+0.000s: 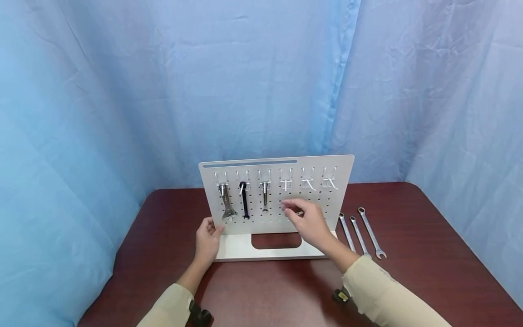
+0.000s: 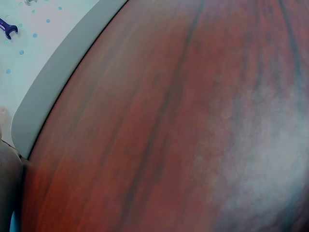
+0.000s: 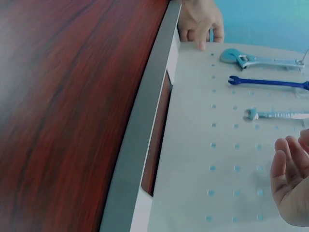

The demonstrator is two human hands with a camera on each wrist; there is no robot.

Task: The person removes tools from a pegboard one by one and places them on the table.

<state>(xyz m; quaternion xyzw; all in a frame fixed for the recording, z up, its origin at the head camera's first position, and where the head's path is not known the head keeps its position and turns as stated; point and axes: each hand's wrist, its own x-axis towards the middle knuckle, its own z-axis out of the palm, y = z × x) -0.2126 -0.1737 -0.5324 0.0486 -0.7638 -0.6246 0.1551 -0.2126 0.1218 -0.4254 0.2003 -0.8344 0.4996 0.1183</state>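
Note:
A white pegboard stand [image 1: 241,245] stands upright on the table. My left hand [image 1: 207,240] grips its lower left edge, thumb on the front and fingers behind; the right wrist view shows this hand [image 3: 200,21] too. My right hand [image 1: 308,222] hovers before the board's right half, fingers loosely bent, with nothing visible held. On the left hooks hang an adjustable wrench [image 1: 226,202], a dark wrench [image 1: 245,202] and a short silver wrench [image 1: 265,196]. The right wrist view shows the right hand [image 3: 294,181] beside the short silver wrench [image 3: 280,115].
Three bare hooks, one a white hook [image 1: 308,184], line the board's upper right. Right of the stand, three silver combination wrenches lie on the table, the outermost wrench [image 1: 371,231] farthest right. The dark red table [image 1: 261,290] is backed by blue curtains [image 1: 253,91].

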